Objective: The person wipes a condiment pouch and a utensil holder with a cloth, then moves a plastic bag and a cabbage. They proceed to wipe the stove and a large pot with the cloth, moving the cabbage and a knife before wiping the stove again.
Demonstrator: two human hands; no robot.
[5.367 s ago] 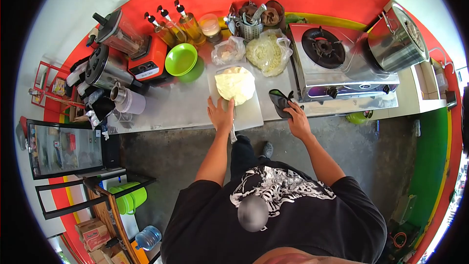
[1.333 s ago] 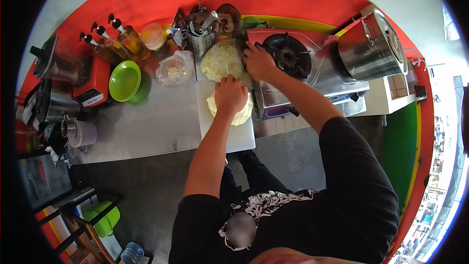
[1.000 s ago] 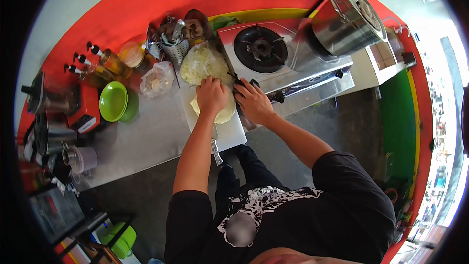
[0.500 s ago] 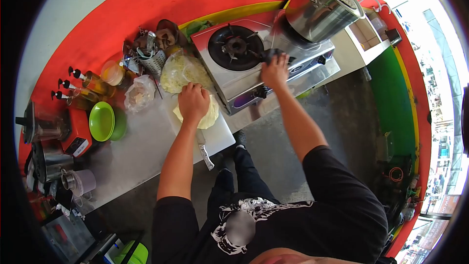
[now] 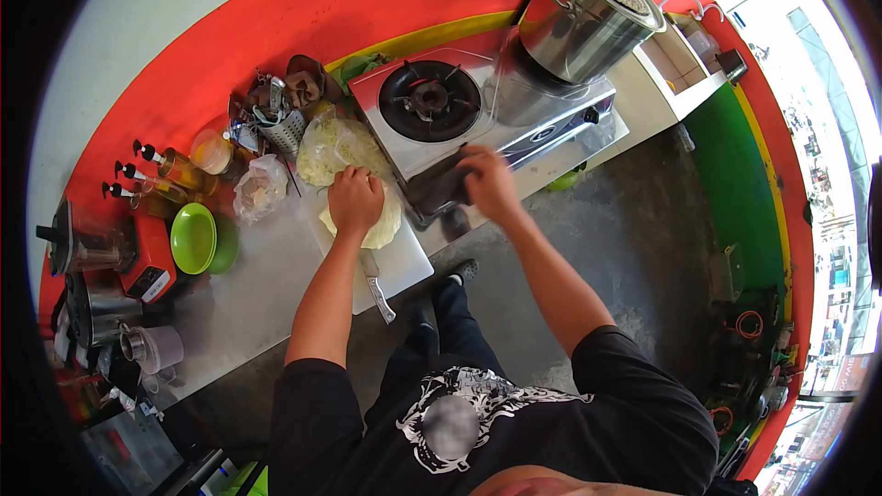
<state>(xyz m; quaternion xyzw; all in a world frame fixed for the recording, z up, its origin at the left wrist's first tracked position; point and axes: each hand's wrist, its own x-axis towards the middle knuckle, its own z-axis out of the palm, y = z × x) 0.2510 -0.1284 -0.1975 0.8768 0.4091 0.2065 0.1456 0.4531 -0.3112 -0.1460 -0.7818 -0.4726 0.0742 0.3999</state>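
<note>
My left hand [image 5: 356, 200] rests with curled fingers on a pale piece of cabbage [image 5: 383, 228], which lies on the white cutting board [image 5: 404, 266]. A knife [image 5: 379, 298] with a patterned handle lies on the board below that hand, its handle past the edge. Just beyond the fingers sits a clear plastic bag of shredded cabbage [image 5: 333, 147]. Blurred by motion, my right hand [image 5: 489, 182] grips a dark cloth [image 5: 436, 186] at the front left corner of the steel gas stove [image 5: 404, 158].
A large steel pot [image 5: 588, 28] stands on the stove's right side, beside the bare burner [image 5: 430, 101]. Left on the counter are a utensil holder [image 5: 283, 131], a small plastic bag [image 5: 261, 189], pump bottles [image 5: 170, 165], green bowls [image 5: 193, 239] and a red blender [image 5: 147, 257].
My right hand has swept the dark cloth left and toward me, from the stove's middle to its front left corner. My left hand stays at the cabbage.
</note>
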